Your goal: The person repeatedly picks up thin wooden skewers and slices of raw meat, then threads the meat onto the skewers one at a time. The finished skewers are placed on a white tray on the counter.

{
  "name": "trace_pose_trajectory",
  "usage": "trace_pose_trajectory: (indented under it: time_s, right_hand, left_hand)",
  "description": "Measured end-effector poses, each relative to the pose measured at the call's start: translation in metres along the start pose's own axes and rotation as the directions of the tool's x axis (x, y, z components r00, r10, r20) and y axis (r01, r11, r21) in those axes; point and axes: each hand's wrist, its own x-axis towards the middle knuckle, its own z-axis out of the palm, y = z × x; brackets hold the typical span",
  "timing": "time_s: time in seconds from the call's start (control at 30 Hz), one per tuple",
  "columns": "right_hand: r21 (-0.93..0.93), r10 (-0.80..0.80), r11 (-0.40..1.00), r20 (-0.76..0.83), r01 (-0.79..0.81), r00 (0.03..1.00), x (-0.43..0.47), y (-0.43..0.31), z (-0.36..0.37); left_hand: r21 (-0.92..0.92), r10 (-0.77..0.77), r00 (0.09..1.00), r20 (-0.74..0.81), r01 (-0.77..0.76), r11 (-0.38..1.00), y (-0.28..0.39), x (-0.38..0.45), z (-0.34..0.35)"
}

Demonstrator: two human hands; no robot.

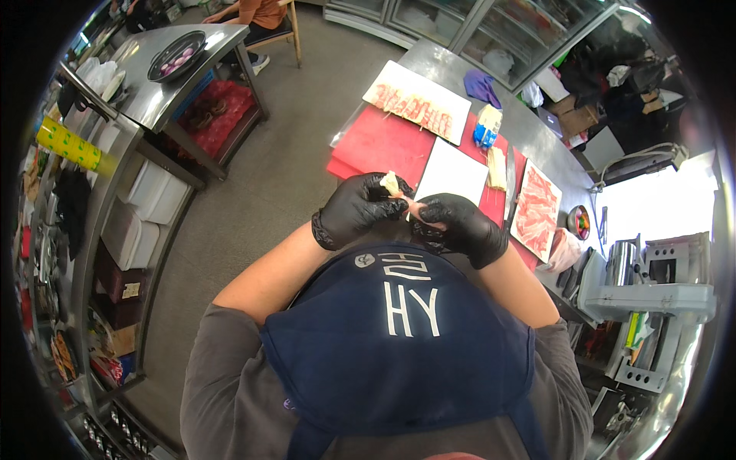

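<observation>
My left hand, in a black glove, pinches a pale bundle that looks like enoki mushrooms. My right hand, gloved too, grips the other end of a thin strip of raw meat joined to that bundle. Beyond the hands lies a white board on red cutting boards. More enoki and thin skewers lie beside a knife. A white tray holds rows of skewered meat rolls. Flat raw meat slices cover another white tray at the right.
A blue and white package and a purple cloth lie on the steel table. A metal bowl and a slicing machine stand right. Onions fill a dark pan upper left; a seated person is beyond.
</observation>
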Motion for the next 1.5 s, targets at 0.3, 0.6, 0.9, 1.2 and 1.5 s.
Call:
trace_pose_trajectory:
  time_s: [0.3, 0.6, 0.9, 1.2, 1.5]
  right_hand:
    - [-0.564, -0.258, 0.816, -0.159, 0.126, 0.953, 0.023, 0.009, -0.003]
    - [-0.990, -0.709, -0.110, 0.138, 0.084, 0.692, 0.027, 0.005, 0.026]
    - [0.003, 0.022, 1.000, 0.105, -0.022, 0.994, 0.011, -0.012, 0.010]
    - [-0.167, -0.068, 0.985, -0.209, 0.033, 0.976, 0.023, 0.015, -0.006]
    - [-0.279, -0.257, 0.940, -0.197, 0.197, 0.946, 0.031, 0.011, -0.014]
  left_hand:
    - [-0.003, 0.071, 0.992, -0.101, -0.071, 0.997, -0.006, 0.002, -0.007]
    - [-0.058, 0.078, 0.976, -0.204, -0.092, 0.994, -0.014, 0.005, -0.008]
    - [0.048, 0.021, 0.999, 0.030, -0.022, 0.999, -0.002, 0.003, -0.019]
    - [-0.117, 0.061, 0.991, 0.116, -0.047, 0.992, -0.007, 0.007, -0.016]
    - [-0.054, 0.094, 0.986, -0.135, -0.102, 0.993, -0.024, 0.024, -0.022]
